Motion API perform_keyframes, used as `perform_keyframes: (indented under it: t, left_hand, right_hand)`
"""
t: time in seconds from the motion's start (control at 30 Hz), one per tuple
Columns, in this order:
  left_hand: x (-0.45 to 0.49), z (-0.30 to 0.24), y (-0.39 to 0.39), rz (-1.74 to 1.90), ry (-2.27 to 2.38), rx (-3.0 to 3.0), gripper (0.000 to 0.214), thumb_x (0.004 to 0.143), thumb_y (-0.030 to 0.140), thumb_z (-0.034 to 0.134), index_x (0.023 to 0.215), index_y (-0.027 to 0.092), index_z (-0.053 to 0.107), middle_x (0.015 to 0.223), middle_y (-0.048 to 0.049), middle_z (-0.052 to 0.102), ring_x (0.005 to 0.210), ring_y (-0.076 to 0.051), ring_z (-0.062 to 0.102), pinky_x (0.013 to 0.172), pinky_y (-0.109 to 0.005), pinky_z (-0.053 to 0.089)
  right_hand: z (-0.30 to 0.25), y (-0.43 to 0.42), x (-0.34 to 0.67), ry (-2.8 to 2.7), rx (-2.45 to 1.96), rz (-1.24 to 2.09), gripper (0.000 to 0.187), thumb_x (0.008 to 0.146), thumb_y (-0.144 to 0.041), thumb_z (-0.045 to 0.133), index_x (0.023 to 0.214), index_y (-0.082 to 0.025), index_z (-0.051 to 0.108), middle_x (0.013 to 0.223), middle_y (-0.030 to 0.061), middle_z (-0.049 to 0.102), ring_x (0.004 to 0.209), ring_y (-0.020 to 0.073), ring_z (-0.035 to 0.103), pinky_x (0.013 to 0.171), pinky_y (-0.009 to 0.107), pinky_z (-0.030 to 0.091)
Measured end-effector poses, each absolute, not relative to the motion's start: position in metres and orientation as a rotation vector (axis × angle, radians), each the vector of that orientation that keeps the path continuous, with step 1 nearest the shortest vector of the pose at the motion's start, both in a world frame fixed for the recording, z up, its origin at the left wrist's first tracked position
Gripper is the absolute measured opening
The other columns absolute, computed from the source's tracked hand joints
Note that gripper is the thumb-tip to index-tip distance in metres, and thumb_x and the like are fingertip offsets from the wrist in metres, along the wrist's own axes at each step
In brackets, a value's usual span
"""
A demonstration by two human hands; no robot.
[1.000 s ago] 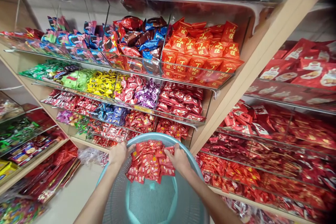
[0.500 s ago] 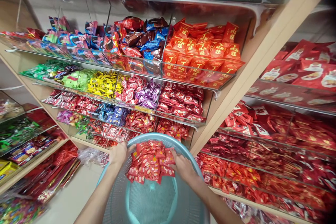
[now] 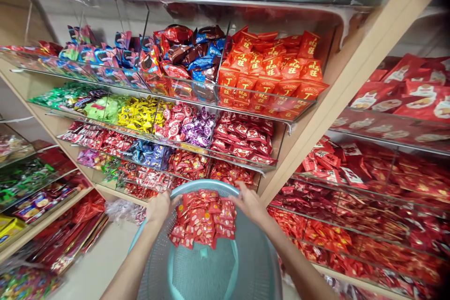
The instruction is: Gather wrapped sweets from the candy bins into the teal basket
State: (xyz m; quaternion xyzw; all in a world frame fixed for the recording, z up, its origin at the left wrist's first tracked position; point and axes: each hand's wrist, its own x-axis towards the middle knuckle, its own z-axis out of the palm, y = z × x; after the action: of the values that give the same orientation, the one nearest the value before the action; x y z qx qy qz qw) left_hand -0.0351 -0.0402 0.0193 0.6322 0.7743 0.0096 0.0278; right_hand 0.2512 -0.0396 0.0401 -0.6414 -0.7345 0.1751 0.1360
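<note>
Ideally, we hold the round teal plastic basket [image 3: 250, 254] level: left hand [image 3: 158, 207] clasping its rim [image 3: 207, 182], right hand [image 3: 252, 204] against it, grip unclear.

One basket [image 3: 203, 274] — perhaps a dozen-plus packets [image 3: 202, 219]

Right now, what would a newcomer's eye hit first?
Probably the teal basket at bottom centre, red packets piled at its far end between the left hand and right hand. Then the orange-red bags shelved above, right of centre, and the yellow wrappers lower, left of centre.
</note>
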Motion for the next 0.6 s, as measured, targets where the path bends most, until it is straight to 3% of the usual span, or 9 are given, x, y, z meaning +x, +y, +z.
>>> perform_keyframes:
  t: [0.07, 0.17, 0.4, 0.6]
  left_hand:
    - [-0.035, 0.020, -0.041, 0.031, 2.375, 1.952, 0.060, 0.073, 0.062, 0.023, 0.094, 0.015, 0.054, 0.080, -0.0137, 0.063, 0.078, -0.028, 0.059, 0.067, -0.034, 0.041]
    - [-0.035, 0.019, -0.041, 0.039, 2.398, 1.955, 0.057, 0.075, 0.058, 0.024, 0.094, 0.014, 0.054, 0.079, -0.0146, 0.063, 0.079, -0.029, 0.059, 0.067, -0.035, 0.041]
    - [-0.037, 0.022, -0.042, 0.100, 2.365, 1.907, 0.048, 0.077, 0.053, 0.027, 0.092, 0.017, 0.055, 0.079, -0.0130, 0.064, 0.078, -0.027, 0.059, 0.066, -0.034, 0.041]
    - [-0.036, 0.024, -0.043, 0.098, 2.364, 1.879, 0.045, 0.076, 0.050, 0.029, 0.092, 0.017, 0.055, 0.081, -0.0130, 0.064, 0.079, -0.027, 0.059, 0.066, -0.033, 0.042]
  right_hand:
    - [0.039, -0.017, 0.259, -2.000, -1.836, 0.431, 0.038, 0.081, -0.038, 0.036, 0.114, -0.020, 0.039, 0.081, 0.0033, 0.059, 0.077, 0.0149, 0.055, 0.066, 0.022, 0.036]
    - [0.026, 0.015, 0.262, -1.875, -2.012, 0.466, 0.031, 0.078, -0.031, 0.040, 0.105, -0.016, 0.045, 0.096, 0.0082, 0.057, 0.089, 0.0154, 0.053, 0.070, 0.021, 0.037]
    - [0.003, 0.044, 0.250, -1.663, -2.322, 0.495, 0.054, 0.073, -0.036, 0.046, 0.116, -0.008, 0.032, 0.111, 0.0200, 0.046, 0.093, 0.0244, 0.054, 0.070, 0.029, 0.040]
    - [-0.010, 0.042, 0.252, -1.678, -2.199, 0.516, 0.053, 0.072, -0.043, 0.044, 0.111, -0.008, 0.036, 0.106, 0.0175, 0.050, 0.099, 0.0220, 0.050, 0.072, 0.028, 0.041]
